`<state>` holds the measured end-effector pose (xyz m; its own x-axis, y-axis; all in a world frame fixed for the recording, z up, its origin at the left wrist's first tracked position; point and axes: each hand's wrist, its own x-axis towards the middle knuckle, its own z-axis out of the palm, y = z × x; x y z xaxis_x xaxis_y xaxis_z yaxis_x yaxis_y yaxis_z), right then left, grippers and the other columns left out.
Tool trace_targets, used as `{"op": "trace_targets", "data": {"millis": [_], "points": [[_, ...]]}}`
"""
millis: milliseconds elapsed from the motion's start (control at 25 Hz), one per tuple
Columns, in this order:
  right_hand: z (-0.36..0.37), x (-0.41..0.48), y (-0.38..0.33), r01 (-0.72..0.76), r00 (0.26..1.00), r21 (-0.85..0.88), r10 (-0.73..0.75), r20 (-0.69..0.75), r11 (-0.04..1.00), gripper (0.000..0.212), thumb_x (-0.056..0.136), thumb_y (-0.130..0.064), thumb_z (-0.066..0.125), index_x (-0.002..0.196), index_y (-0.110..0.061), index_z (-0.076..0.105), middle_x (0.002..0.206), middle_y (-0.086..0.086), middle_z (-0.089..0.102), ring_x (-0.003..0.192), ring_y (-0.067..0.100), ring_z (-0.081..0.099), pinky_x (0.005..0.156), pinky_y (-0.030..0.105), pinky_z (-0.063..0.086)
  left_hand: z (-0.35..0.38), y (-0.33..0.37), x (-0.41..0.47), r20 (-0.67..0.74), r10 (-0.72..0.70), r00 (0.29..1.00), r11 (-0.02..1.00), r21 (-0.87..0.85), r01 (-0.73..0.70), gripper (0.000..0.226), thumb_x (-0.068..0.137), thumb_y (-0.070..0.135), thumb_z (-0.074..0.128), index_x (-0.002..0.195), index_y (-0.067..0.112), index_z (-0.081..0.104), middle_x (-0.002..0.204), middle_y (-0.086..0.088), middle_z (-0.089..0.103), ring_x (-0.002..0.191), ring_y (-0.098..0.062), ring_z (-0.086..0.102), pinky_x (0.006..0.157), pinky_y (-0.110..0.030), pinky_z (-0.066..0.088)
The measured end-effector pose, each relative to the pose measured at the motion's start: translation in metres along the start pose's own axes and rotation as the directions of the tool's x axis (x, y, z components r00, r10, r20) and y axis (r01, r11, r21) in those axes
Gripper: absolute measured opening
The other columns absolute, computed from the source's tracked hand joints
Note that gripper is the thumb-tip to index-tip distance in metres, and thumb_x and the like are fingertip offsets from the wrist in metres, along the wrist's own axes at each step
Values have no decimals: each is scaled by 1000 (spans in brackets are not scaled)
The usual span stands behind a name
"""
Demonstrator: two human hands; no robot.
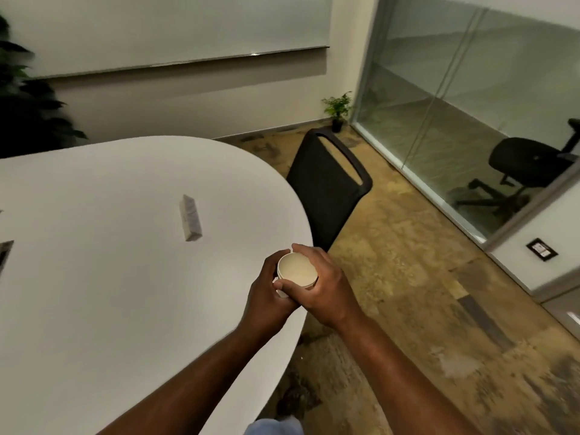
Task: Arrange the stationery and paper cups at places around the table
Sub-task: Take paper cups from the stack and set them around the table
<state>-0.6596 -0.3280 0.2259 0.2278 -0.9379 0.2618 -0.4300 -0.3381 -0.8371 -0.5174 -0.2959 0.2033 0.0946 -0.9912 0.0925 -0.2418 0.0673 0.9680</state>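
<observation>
Left hand [266,287] and right hand [323,284] gripped a round paper cup [296,271] at the worktop's [110,246] curved edge.
Fingers curled round its sides, pale open mouth facing up between them; farther on, a small oblong box [190,221] lay on the smooth white top, a black chair [326,189] beyond.

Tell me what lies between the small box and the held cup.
Only bare table shows in the head view between the small box and the paper cup that the left hand and right hand grip.
</observation>
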Motion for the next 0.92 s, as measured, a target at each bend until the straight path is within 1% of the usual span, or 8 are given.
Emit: {"op": "trace_targets", "data": {"millis": [80, 160, 200, 320, 400, 560, 680, 920], "points": [[-28, 18, 24, -6, 1000, -39, 5, -26, 999, 75, 74, -63, 80, 137, -28, 57, 130, -16, 60, 118, -1, 57, 98, 19, 47, 31, -2, 30, 46, 23, 999, 1000, -19, -22, 72, 67, 35, 82, 133, 43, 53, 127, 23, 64, 116, 0, 63, 85, -13, 52], [-58, 34, 48, -41, 998, -79, 37, -46, 996, 77, 75, -64, 78, 138, -27, 57, 129, -14, 60, 117, 0, 57, 98, 20, 48, 65, -2, 60, 98, 28, 995, 999, -48, -24, 71, 67, 37, 81, 132, 45, 53, 127, 22, 64, 116, -3, 64, 88, -18, 54], [-75, 43, 59, -58, 997, -91, 54, -55, 994, 77, 75, -65, 78, 138, -27, 57, 129, -13, 60, 117, 1, 57, 98, 21, 48, 83, 1, 75, 118, 40, 992, 998, -62, -33, 70, 69, 38, 81, 132, 46, 53, 127, 22, 65, 116, -3, 64, 88, -18, 55], [-123, 69, 91, -77, 991, -141, 60, -121, 987, 75, 77, -63, 77, 138, -24, 57, 129, -12, 62, 118, 1, 58, 98, 21, 49, 134, 15, 121, 188, 85, 978, 995, -71, -73, 65, 73, 42, 82, 130, 50, 53, 125, 25, 65, 113, 2, 64, 84, -9, 50], [-153, 84, 109, -105, 984, -142, 82, -157, 984, 73, 78, -61, 78, 137, -23, 58, 130, -12, 62, 119, 0, 58, 98, 20, 49, 167, 23, 146, 221, 96, 971, 992, -97, -76, 65, 74, 43, 84, 131, 48, 54, 125, 23, 65, 114, 1, 64, 85, -9, 49], [-208, 118, 160, -137, 973, -117, 111, -202, 984, 75, 76, -63, 78, 136, -23, 59, 128, -11, 64, 118, 2, 60, 97, 26, 51, 235, 27, 197, 280, 75, 957, 993, -111, -45, 70, 74, 36, 86, 135, 43, 53, 126, 22, 66, 114, 1, 66, 84, -10, 50], [-249, 153, 209, -136, 975, -93, 117, -191, 986, 76, 75, -66, 78, 136, -26, 59, 128, -12, 65, 117, 2, 60, 95, 25, 52, 292, 26, 237, 267, 42, 963, 994, -111, -13, 71, 76, 33, 84, 138, 45, 51, 126, 22, 67, 114, 1, 66, 85, -12, 52], [-345, 229, 294, -71, 997, -38, 70, -33, 997, 79, 72, -65, 79, 138, -27, 58, 129, -13, 64, 117, 0, 59, 95, 21, 50, 402, 47, 306, 112, -8, 994, 992, -124, 22, 66, 76, 28, 80, 135, 40, 54, 123, 22, 66, 113, -1, 65, 85, -12, 51]]}}
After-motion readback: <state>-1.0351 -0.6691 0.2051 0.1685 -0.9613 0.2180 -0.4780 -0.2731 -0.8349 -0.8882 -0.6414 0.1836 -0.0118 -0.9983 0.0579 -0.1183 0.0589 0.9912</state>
